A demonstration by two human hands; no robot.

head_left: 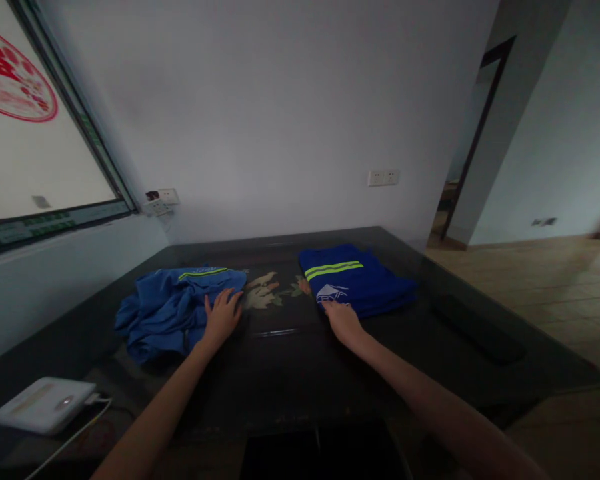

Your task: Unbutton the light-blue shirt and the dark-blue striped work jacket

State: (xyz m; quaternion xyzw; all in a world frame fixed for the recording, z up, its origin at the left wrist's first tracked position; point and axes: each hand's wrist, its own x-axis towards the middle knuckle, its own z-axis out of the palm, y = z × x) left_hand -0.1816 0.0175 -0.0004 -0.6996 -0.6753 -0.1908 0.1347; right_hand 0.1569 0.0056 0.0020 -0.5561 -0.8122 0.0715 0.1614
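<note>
A crumpled blue garment [167,310] with a yellow-green stripe lies in a loose heap on the left of the dark table. My left hand [223,315] rests at its right edge, palm down, fingers apart. On the right is a folded deep-blue garment [375,287] with two yellow-green stripes and a white printed mark. My right hand [343,320] touches its near left corner beside the print. Its fingertips meet the cloth, but whether they pinch it is hard to see.
The dark glossy table [280,360] has a floral pattern between the garments. A white device [45,403] with a cable sits at the near left. A long black object [477,330] lies at the right. Behind stands a wall with a socket [383,178].
</note>
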